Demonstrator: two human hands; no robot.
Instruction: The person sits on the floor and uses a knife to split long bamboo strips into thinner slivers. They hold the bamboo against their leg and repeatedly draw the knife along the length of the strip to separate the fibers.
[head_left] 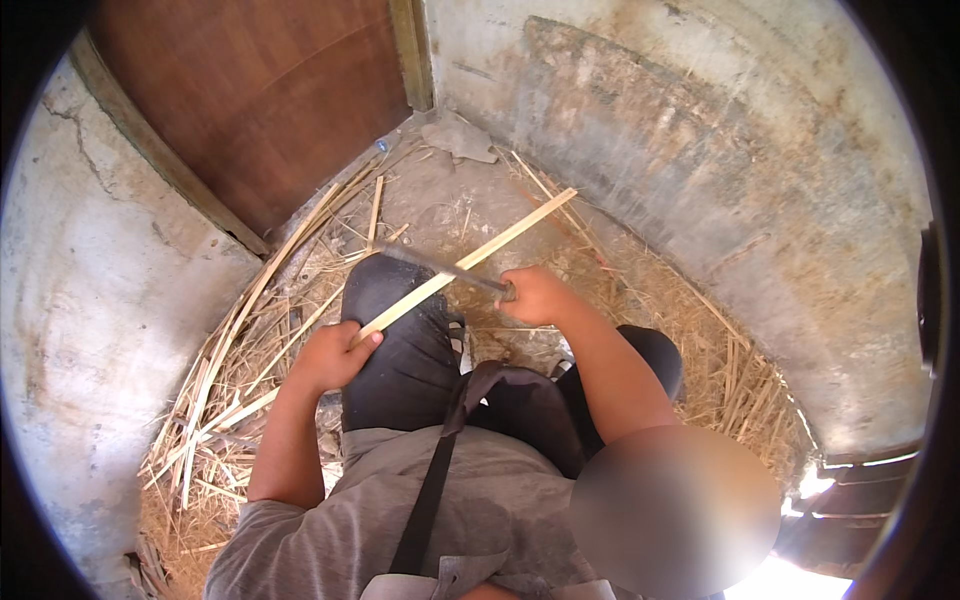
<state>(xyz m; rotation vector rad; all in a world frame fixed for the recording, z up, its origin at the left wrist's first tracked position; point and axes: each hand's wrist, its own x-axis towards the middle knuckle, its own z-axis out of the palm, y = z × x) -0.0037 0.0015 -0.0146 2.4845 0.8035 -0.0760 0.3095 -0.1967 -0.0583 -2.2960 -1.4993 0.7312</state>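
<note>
My left hand (338,357) is closed around the lower end of a long, pale bamboo strip (520,226). The strip slants up and to the right over my left knee, its far end in the air. In my right hand (535,296) is the handle of a knife (430,262) with a long, dark, narrow blade. That blade crosses the strip near its middle, pointing left, and its tip is blurred. Whether its edge bites into the strip I cannot tell.
Split strips (225,345) lie heaped along the left wall. Shavings (720,370) and more strips cover the floor at right. A brown door (260,90) stands at the far left, beside a stained wall (700,150). A flat stone-like piece (460,138) rests in the corner.
</note>
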